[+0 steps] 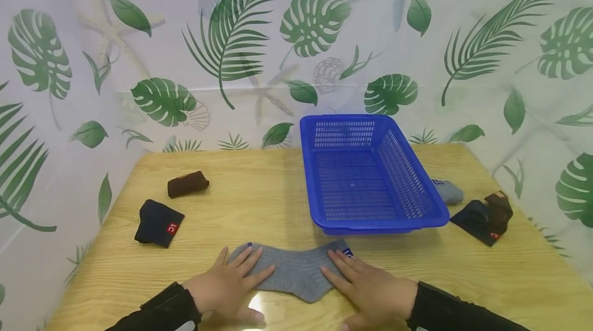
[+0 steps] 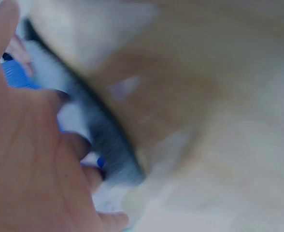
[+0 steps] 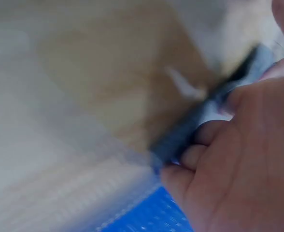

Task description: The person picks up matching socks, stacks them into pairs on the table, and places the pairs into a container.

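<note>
A grey sock point(image 1: 296, 269) lies flat on the wooden table, stretched sideways in front of the person. The left hand point(image 1: 233, 279) rests on its toe end with fingers spread. Over the cuff, beside a small blue label, the straight fingers of the right hand point(image 1: 366, 284) press down. Both thumbs lie apart from the sock, toward the near table edge. In the left wrist view the sock point(image 2: 106, 130) shows edge-on beneath the fingers; the right wrist view has the same sock point(image 3: 180, 133) under the right fingertips. Both wrist views are blurred.
A blue plastic basket point(image 1: 366, 225) stands behind the sock. To the left lie a rolled brown sock point(image 1: 187, 185) and a folded dark sock point(image 1: 157, 223). Right of the basket are a grey sock bundle point(image 1: 449, 192) and dark and brown socks point(image 1: 484, 218). A leaf-printed sheet point(image 1: 259, 79) hangs behind.
</note>
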The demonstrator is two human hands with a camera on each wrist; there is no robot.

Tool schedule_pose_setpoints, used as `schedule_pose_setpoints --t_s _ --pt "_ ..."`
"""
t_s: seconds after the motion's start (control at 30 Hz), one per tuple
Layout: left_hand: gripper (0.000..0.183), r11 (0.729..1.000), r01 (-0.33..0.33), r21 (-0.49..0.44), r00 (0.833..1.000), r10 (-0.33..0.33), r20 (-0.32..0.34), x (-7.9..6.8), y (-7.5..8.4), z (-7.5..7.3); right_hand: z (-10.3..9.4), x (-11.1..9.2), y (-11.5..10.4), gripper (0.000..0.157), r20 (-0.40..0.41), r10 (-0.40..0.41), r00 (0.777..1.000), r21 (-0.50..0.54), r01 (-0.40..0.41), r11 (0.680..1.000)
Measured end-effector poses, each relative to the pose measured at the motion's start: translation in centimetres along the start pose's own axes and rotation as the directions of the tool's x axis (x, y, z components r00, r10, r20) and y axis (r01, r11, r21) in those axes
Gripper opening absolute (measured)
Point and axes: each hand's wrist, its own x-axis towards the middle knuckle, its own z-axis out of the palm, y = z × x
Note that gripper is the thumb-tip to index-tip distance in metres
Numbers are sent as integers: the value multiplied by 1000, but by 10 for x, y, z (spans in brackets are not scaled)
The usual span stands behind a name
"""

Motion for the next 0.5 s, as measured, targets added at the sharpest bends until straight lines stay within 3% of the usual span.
schedule_pose_setpoints --t_s 0.13,0.3,0.4,0.5 --pt "99 998 63 7 996 -63 -69 -6 -3 -7 -3 6 1 103 -49 68 996 -11 -69 998" --pt "108 992 127 21 991 -126 -40 -12 -8 -4 2 4 8 109 -83 93 992 -20 -95 995" --pt "109 993 114 8 992 -113 -58 -10 -11 -4 -1 -1 16 106 -93 75 993 60 -70 996" --pt "100 994 80 -75 985 -90 -145 -8 -15 -10 -8 -18 31 96 -126 74 989 184 -50 982"
